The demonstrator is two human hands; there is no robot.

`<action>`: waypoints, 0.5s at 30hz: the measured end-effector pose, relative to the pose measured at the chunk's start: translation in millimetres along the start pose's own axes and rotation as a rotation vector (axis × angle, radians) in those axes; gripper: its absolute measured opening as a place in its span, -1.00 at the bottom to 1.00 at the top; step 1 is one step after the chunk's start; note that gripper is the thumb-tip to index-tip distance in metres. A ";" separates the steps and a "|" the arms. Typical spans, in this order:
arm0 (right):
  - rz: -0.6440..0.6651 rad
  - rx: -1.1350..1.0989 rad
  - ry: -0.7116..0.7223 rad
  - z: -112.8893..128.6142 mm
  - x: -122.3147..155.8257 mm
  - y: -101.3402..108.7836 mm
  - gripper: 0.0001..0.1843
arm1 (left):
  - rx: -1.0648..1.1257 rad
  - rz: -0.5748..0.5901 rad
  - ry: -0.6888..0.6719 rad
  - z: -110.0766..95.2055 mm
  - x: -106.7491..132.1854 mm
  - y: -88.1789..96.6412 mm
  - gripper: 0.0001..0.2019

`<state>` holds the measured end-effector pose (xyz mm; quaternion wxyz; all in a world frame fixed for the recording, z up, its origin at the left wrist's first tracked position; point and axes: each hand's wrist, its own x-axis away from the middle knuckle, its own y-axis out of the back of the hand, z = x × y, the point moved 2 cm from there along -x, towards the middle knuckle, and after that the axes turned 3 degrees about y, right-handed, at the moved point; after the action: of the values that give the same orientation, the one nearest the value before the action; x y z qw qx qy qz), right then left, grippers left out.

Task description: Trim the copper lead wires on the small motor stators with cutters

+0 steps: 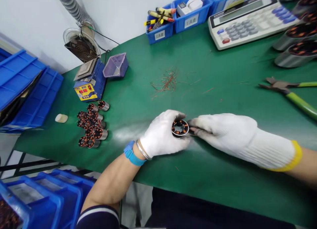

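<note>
White-gloved left hand [162, 134] curled around small round copper-wound metal stator [180, 128] just above green mat [153, 90], white-gloved right hand [224, 130] pinching at its edge, fingertips' grip hard to make out; scattered copper wire clippings [166, 82] beyond, green-handled pliers [289, 92] right, cluster of similar stators [92, 125] left.

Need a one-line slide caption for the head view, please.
Gloved left hand holds a small copper-wound stator over the green mat while the right hand pinches at its edge.
</note>
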<state>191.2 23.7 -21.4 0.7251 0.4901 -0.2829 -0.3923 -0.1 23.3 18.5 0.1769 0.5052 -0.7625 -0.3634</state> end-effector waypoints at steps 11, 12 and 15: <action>-0.100 -0.095 -0.288 -31.2 3.9 66.3 -0.28 | -0.075 0.065 -0.026 -3.7 -2.3 -2.7 -0.79; -0.188 -0.096 -0.163 -24.0 2.3 63.2 -0.19 | -0.077 0.076 -0.022 -4.0 -2.5 -2.0 -0.79; -0.279 -0.056 0.189 -1.0 -3.3 37.7 -0.37 | -0.071 0.086 -0.028 -4.3 -2.9 -0.5 -0.77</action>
<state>201.2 35.0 13.4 0.7004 0.5391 -0.1316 -0.4489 4.3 24.2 21.3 0.1997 0.4602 -0.7725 -0.3894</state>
